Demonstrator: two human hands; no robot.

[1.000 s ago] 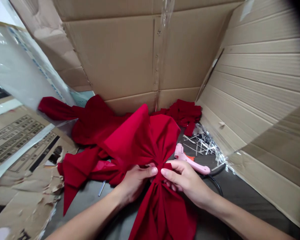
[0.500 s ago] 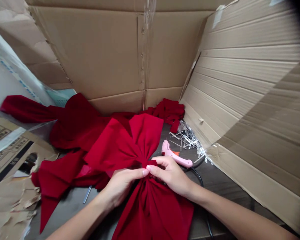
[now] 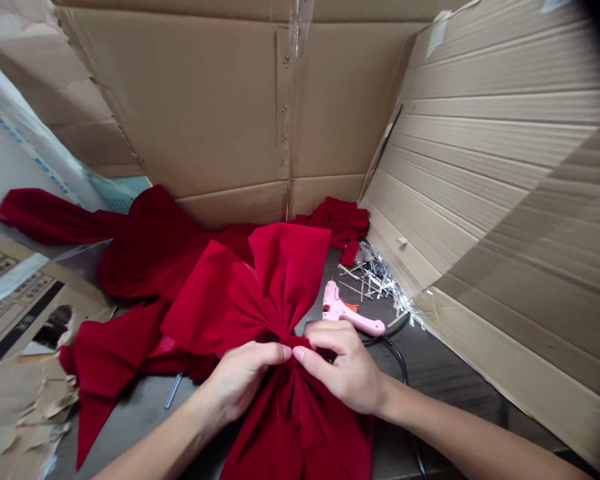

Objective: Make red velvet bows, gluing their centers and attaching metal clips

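A large red fabric bow [image 3: 275,287] lies on the dark table in front of me, its loops fanning away and its tails running down toward me. My left hand [image 3: 243,377] and my right hand [image 3: 343,367] both pinch the gathered middle of the bow, fingertips meeting at the knot. A pink glue gun [image 3: 347,313] with a black cord lies just beyond my right hand.
More red fabric pieces [image 3: 145,247] pile at the left and back, with a smaller heap [image 3: 343,220] by the corner. Cardboard walls [image 3: 480,167] close in the back and right. Silver wire ties [image 3: 375,273] lie by the right wall. Torn cardboard [image 3: 15,400] covers the left.
The view shifted right early on. Both hands stayed pinched on the bow's middle and drew slightly toward me, and the bow's upper loops now stand a little taller.
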